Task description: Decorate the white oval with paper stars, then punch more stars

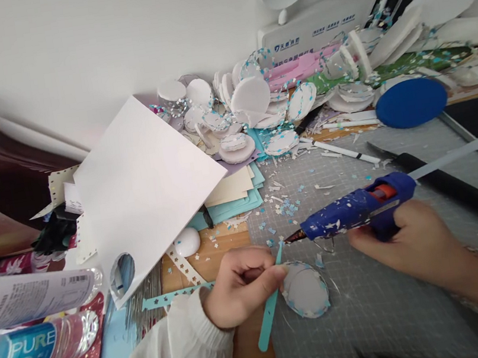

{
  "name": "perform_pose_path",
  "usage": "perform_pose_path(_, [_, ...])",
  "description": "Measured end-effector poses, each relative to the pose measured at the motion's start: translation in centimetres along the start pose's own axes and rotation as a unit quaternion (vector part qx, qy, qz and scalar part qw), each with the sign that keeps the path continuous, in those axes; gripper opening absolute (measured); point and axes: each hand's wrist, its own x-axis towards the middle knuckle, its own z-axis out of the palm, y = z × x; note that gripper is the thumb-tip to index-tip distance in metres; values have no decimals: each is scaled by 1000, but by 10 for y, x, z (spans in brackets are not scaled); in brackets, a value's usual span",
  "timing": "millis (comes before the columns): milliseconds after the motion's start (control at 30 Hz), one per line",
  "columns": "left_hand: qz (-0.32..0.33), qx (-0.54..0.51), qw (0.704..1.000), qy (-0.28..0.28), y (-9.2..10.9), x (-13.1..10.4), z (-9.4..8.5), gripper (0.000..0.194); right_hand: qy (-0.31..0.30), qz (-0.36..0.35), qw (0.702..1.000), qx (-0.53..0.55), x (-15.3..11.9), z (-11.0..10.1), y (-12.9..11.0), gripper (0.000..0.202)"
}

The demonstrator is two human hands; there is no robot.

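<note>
My left hand [248, 285] pinches a pair of teal tweezers [267, 323], their narrow end pointing up and away from me. A tiny light-blue piece seems to sit at that tip, though it is too small to be sure. In my right hand [413, 236] is a blue hot glue gun [338, 215] with a white glue stick in its back. Its dark nozzle almost meets the tweezer tip; whether they touch I cannot tell. Just below lies a round white disc [306, 291] edged with small blue and white bits, on the grey cutting mat [376, 317].
Behind the mat, white discs [249, 97] are heaped with beaded strands. A black-handled knife [460, 188] and a blue disc [411, 102] lie right. To the left are a white board [145, 181] and a water bottle [35, 353]. Star-shaped confetti [288, 204] is scattered about.
</note>
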Motion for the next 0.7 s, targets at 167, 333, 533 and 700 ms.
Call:
perform_pose_path(167, [4,1,1000,-2,0,0,-1,46,2,-18,1000,-16,-1,-1,0,27])
perform_pose_path(333, [2,-3,1000,-5,0,0,-1,45,8,-30,999,-25,-1,-1,1,26])
perform_pose_path(533, [11,-2,1000,-5,0,0,-1,45,15,-48,998,-36,-2,-1,0,26])
perform_pose_path(700, [8,7,1000,-1,0,0,-1,46,109,-193,971,-91,-1,4,14,24])
